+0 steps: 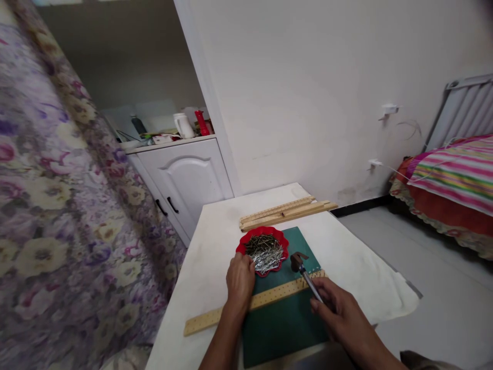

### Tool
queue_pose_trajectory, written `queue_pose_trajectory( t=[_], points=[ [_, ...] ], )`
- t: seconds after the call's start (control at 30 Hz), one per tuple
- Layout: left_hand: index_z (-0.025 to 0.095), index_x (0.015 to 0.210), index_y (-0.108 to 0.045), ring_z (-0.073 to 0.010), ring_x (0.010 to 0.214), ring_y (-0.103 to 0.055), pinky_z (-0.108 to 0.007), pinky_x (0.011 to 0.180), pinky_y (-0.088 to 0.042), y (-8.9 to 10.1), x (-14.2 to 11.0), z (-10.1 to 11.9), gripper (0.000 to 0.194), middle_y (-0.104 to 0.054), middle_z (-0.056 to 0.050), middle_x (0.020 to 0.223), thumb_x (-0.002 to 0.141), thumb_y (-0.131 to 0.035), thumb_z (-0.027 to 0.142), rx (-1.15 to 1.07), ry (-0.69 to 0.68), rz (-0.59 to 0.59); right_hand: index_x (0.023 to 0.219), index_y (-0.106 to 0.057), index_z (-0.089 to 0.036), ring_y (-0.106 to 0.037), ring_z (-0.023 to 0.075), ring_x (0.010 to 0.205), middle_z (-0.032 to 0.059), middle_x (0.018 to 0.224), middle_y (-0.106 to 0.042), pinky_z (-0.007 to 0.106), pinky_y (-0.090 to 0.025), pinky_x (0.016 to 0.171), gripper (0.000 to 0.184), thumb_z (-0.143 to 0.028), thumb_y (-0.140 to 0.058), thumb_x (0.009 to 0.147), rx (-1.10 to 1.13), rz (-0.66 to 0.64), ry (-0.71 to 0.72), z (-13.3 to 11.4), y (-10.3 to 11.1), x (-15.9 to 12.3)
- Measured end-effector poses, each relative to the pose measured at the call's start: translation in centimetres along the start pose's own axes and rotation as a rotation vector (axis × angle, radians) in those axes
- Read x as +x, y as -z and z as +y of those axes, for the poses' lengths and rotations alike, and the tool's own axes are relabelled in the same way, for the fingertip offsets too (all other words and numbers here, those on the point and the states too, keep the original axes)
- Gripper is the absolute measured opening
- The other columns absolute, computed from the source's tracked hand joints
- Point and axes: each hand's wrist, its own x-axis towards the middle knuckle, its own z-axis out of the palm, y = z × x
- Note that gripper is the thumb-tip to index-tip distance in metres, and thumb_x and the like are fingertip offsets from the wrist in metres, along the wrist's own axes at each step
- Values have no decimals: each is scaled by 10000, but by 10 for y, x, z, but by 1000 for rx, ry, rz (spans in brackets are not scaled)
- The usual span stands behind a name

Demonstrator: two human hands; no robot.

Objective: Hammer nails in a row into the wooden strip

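Right hand [342, 311] clasps a hammer [311, 285] and left hand [241, 278], grip unclear, touches a red bowl [265, 230] over white table [210, 241] near curtain [57, 205].

Landmark: mat [283, 329]. On it, towards its far left, you have the bowl [285, 246] of nails [265, 252]; a drilled strip [275, 294] crosses it, overhanging its left edge. Beyond it: stacked strips [287, 215]. Beneath it: table [358, 257].

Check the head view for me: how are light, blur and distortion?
Head view: soft light, no strong glare on the green mat; the alcove is dim. The curtain looks smeared and stretched near the edge, the cabinet tilted. The hammer is readable, slightly soft.
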Motion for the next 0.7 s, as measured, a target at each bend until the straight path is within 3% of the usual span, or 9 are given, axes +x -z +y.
queue_pose_trajectory(
  t=[0.07, 0.23, 0.43, 0.7],
  points=[
    [180, 784, -608, -192, 852, -552, -273, 703, -372, -1, 4, 1, 153, -589, -60, 896, 850, -472, 198, 1, 16, -60, 1099, -611, -228, -617, 195, 677, 0, 781, -668, 315, -508, 752, 300, -235, -572, 802, -10, 8, -6, -3, 0, 0],
    [182, 744, -592, -170, 826, -556, -254, 689, -358, -1, 9, -4, 146, -591, -41, 859, 842, -486, 203, -9, 32, -156, 1104, -612, -192, -632, 204, 762, 19, 818, -677, 291, -500, 751, 308, -242, -558, 806, -36, -6, 2, -10, 1, -2],
    [205, 860, -575, -167, 852, -555, -245, 680, -350, -1, 6, -4, 77, -599, -28, 912, 833, -506, 224, -29, 45, -102, 1105, -599, -189, -638, 215, 812, 36, 886, -689, 310, -492, 780, 298, -226, -545, 814, -28, -22, 15, -6, 0, -1],
    [235, 834, -586, -165, 823, -562, -244, 609, -297, 0, 6, -2, 103, -599, -10, 908, 844, -484, 251, 12, 58, -144, 1093, -592, -195, -639, 216, 810, 43, 935, -703, 318, -496, 776, 283, -201, -536, 816, -17, -34, 18, -6, -1, 0]
  ],
)
